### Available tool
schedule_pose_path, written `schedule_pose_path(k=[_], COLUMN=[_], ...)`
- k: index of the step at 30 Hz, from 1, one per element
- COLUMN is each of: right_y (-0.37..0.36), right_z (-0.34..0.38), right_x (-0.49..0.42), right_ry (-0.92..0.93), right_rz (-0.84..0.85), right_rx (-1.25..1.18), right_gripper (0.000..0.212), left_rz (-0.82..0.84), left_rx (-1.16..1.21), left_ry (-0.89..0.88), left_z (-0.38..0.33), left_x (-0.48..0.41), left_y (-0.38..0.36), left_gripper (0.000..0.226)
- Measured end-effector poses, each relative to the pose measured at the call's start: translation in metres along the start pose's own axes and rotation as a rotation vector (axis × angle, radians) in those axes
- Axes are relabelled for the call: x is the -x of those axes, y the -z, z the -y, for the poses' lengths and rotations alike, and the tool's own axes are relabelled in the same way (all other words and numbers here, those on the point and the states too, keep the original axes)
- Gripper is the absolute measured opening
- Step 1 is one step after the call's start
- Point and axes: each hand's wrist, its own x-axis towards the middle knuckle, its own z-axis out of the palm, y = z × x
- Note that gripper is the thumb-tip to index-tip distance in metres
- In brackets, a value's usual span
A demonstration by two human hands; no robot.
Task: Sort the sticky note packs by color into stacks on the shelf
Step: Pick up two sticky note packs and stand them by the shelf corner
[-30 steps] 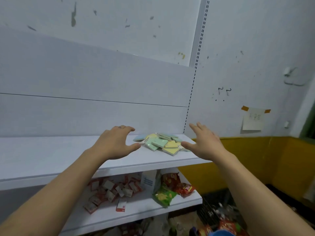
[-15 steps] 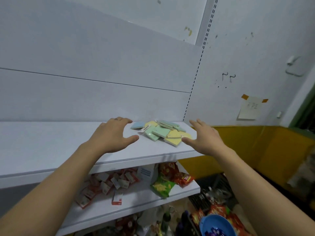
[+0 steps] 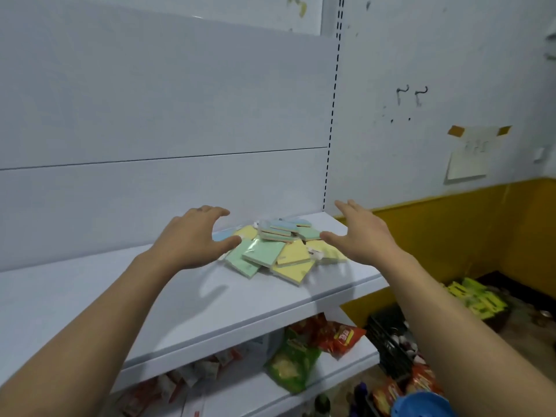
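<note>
My left hand (image 3: 192, 239) and right hand (image 3: 361, 239) hover on either side of the pile, both spread wide and holding nothing. The left thumb sits just beside a green pack (image 3: 261, 251); I cannot tell whether it touches it.

Between the hands, the sticky note packs (image 3: 270, 251) lie in a loose heap of green, yellow and pale blue, overlapping and tilted at odd angles. The heap sits at the right end of the white shelf (image 3: 180, 296), and the front yellow pack (image 3: 293, 270) is near the shelf's front edge.

That edge is my main worry. If I close both hands inward like a scoop, the wrapped packs will probably slide on one another and the front ones could go over. They would then drop among the snack bags (image 3: 291, 365) on the lower shelf (image 3: 346, 371) or onto the cluttered floor to the right.

My second worry is colour. In this dim, bluish light the blue and green packs look alike, so I could put one on the wrong stack. Lifting a lower pack first could also topple the tilted ones above it.
</note>
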Motion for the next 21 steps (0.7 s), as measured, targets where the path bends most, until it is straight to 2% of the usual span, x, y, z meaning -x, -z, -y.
schedule_pose_path(k=[8,15,21], right_y=[-0.03,-0.043,-0.049], right_z=[-0.064,-0.072,-0.059], right_x=[-0.065,-0.105,-0.136], right_ry=[-0.026,-0.012,-0.024], right_rz=[0.032,0.079,0.115], right_rx=[-0.1,-0.09,-0.042], right_gripper=[0.079,0.077,0.079], left_rz=[0.053,0.085,0.119], left_rx=[-0.123,-0.15,-0.071], left_ry=[0.028,0.038,0.044], left_z=[-0.026,-0.021,-0.001], left_x=[-0.075,-0.114,-0.14], left_y=[-0.037,-0.055,-0.072], left_gripper=[0.062,0.06,0.06])
